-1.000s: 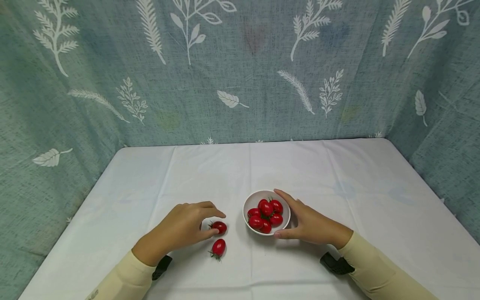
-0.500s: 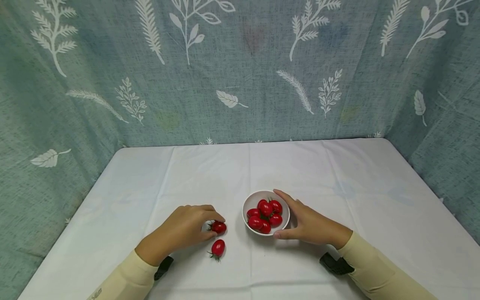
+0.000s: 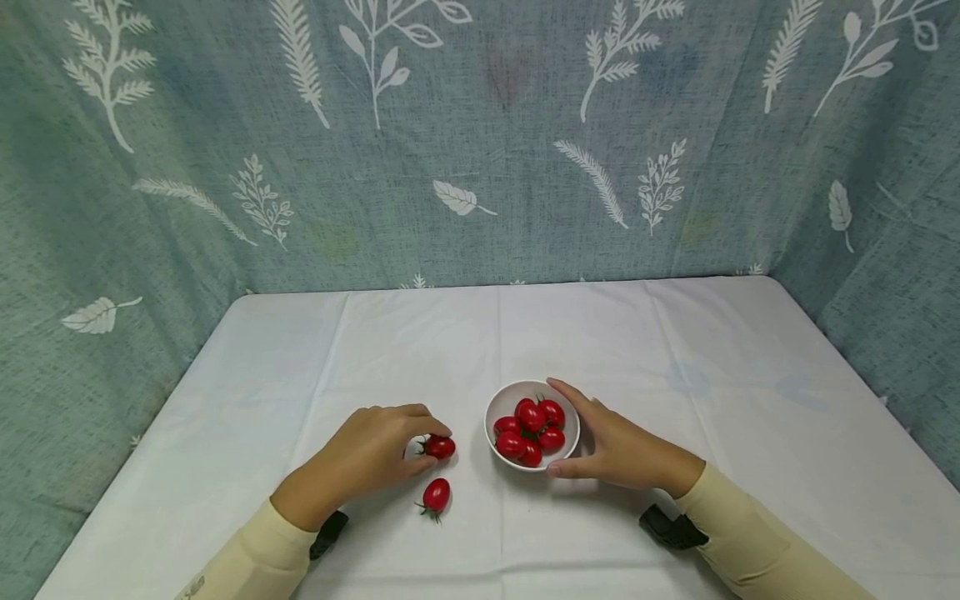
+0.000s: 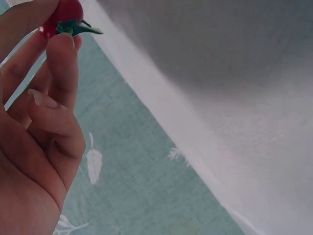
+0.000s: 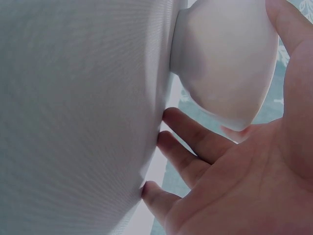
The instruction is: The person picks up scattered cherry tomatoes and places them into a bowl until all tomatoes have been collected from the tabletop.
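Observation:
My left hand (image 3: 375, 450) pinches a red cherry tomato (image 3: 440, 447) between thumb and fingertips, close over the cloth. In the left wrist view the tomato (image 4: 69, 12) shows its green stalk, with the other fingers curled below. A second cherry tomato (image 3: 437, 496) lies just nearer to me on the cloth. To the right stands a small white bowl (image 3: 495, 408) holding several cherry tomatoes (image 3: 531, 418). My right hand (image 3: 626, 446) holds the bowl's right side, thumb at the near rim and index finger at the far rim. The right wrist view shows the remaining fingertips (image 5: 171, 115) at the cloth.
A white cloth (image 3: 420, 350) with fold lines covers the table. Behind it and at both sides hangs a blue-green curtain (image 3: 480, 225) with white leaf prints. Dark straps (image 3: 673, 529) sit at both wrists, below beige sleeves (image 3: 757, 542).
My left thumb and fingers have closed on the tomato and raised it slightly away from me. The right hand and the bowl have stayed in place.

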`<action>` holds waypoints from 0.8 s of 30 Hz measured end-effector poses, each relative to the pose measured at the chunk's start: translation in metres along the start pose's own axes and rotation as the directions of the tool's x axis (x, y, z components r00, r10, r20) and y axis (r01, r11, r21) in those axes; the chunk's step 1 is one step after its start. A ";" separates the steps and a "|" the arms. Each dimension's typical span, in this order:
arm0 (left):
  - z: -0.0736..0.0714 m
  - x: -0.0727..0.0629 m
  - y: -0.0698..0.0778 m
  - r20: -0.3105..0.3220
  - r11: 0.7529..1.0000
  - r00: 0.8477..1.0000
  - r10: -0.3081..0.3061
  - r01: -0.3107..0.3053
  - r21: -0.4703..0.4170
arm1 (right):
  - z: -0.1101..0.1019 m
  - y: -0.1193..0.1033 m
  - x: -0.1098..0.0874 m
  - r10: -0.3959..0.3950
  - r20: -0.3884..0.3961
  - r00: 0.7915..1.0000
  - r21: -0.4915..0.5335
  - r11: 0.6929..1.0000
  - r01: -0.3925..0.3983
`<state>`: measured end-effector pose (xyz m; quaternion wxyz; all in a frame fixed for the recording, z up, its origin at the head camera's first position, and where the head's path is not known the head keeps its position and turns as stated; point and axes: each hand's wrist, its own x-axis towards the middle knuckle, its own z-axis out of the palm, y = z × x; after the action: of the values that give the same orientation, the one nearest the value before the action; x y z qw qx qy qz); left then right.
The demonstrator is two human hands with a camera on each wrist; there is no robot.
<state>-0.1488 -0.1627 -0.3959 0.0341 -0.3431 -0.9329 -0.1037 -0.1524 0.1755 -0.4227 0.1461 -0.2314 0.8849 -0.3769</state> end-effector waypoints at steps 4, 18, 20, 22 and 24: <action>-0.001 0.003 0.000 -0.048 1.000 0.998 0.027 -0.027 -0.002 | 0.000 0.001 0.001 0.006 0.000 1.000 -0.002 1.000 -0.006; -0.004 0.019 0.012 -0.241 0.988 0.958 0.157 -0.153 0.037 | -0.001 0.000 0.000 0.024 -0.004 1.000 0.000 1.000 -0.024; -0.005 0.022 0.014 -0.256 0.986 0.952 0.167 -0.163 0.039 | -0.001 0.000 0.000 0.022 -0.004 1.000 -0.001 1.000 -0.022; -0.006 0.026 0.016 -0.267 0.984 0.947 0.176 -0.170 0.044 | 0.000 0.000 0.000 0.021 -0.004 1.000 -0.001 1.000 -0.021; -0.006 0.029 0.019 -0.273 0.983 0.944 0.184 -0.178 0.046 | 0.000 0.000 0.000 0.018 -0.004 1.000 0.000 1.000 -0.018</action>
<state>-0.1586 -0.1319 -0.3834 0.1769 -0.4092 -0.8846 -0.1372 -0.1526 0.1757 -0.4226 0.1478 -0.2227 0.8873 -0.3758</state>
